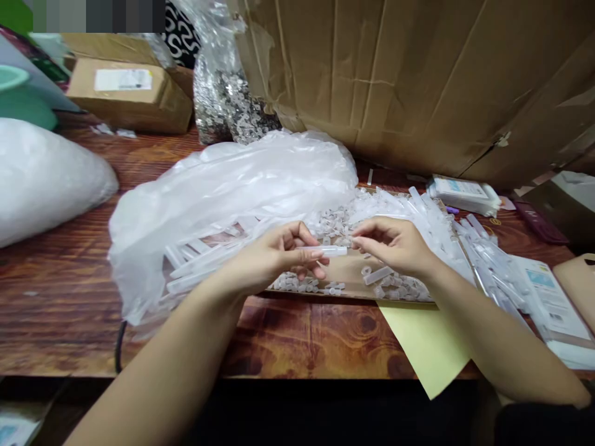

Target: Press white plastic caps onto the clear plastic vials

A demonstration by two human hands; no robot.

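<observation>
My left hand (283, 257) holds a translucent plastic tube (334, 251) sideways between thumb and fingers, its narrower end pointing right. Close to that end, my right hand (390, 244) is pinched; whatever tiny piece sits between its fingertips is too small to name. Both hands are above a shallow cardboard tray (344, 282). Small clear plastic caps (297, 284) lie along the tray's front, and more small plastic parts (400, 288) are heaped at its front right. To the left, several longer tubes (190, 266) spill from a large white plastic bag (242, 179).
A tall cardboard sheet (409, 80) stands behind the tray. At the back are a bag of metal parts (232, 105) and a cardboard box (125, 93). A yellow paper (427, 347) sticks out under the tray. Packaged tubes (497, 266) lie at right, a white sack (46, 179) at left.
</observation>
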